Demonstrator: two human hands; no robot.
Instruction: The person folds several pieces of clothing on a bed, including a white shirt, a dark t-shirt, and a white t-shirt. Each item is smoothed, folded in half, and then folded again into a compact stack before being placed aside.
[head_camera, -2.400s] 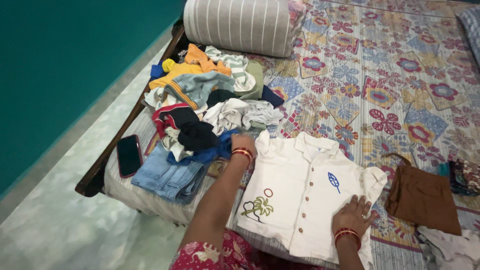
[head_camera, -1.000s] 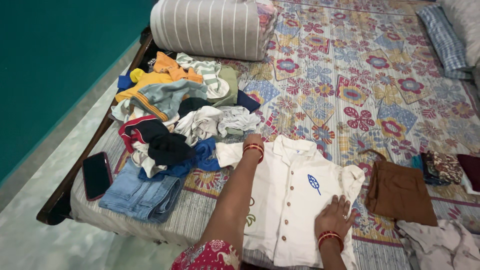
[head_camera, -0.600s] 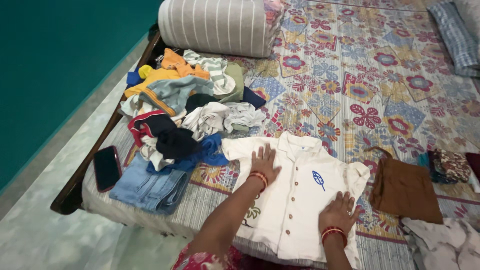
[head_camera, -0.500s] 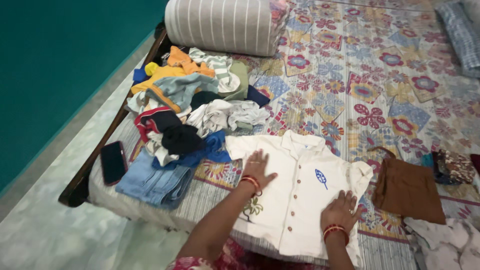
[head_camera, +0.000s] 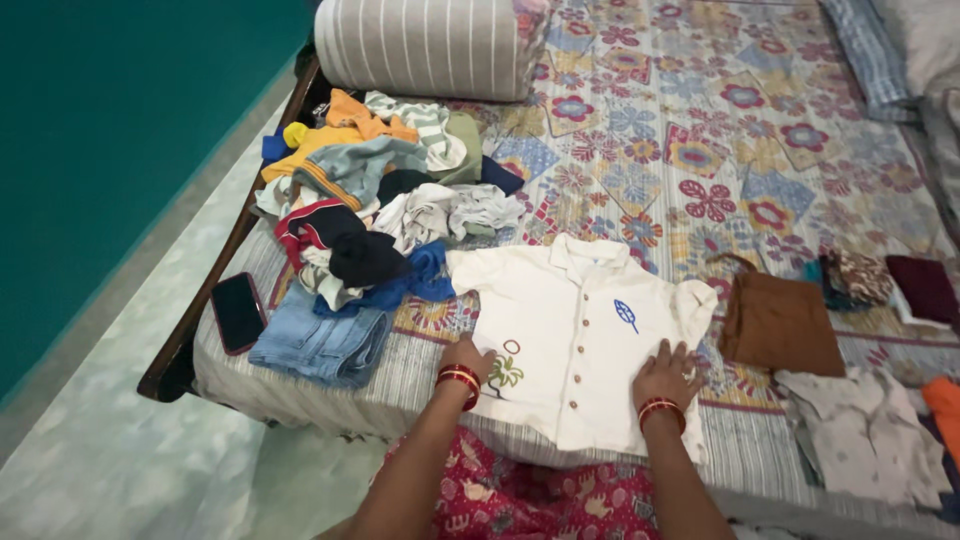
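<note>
Crowding shirt (head_camera: 565, 340): clothes heap (head_camera: 375, 215), brown shorts (head_camera: 782, 326).

A home bedroom: wooden-framed bed (head_camera: 215, 300) under floral patterned bedsheet (head_camera: 700, 130), heaped mixed-colour clothes (head_camera: 380, 200), rolled grey striped bedding (head_camera: 425, 45).
</note>
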